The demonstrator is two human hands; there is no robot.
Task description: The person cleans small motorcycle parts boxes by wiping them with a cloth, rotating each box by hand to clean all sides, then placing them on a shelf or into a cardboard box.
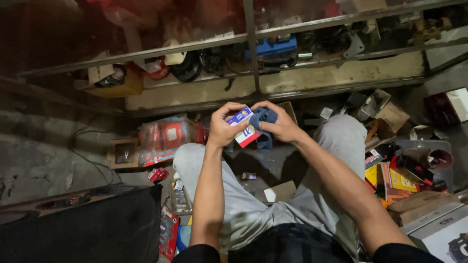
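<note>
Our left hand pinches small box, long axis tilted, top end pointing up-right. Right hand fingers curl, pressing blue cloth against it.

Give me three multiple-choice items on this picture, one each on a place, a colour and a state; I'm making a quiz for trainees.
1. Where is the small box held?
A. above the lap, between the knees
B. on the metal shelf
C. on the floor by the black case

2. What colour is the cloth?
A. yellow
B. dark blue
C. white

3. How does the left hand stand to the box?
A. open and apart from it
B. flat on top of it
C. fingers closed on its end

Answers: 1 A, both hands hold it in front of the grey trousers. 2 B, it shows dark blue in the right hand. 3 C, thumb and fingers pinch the box.
</note>
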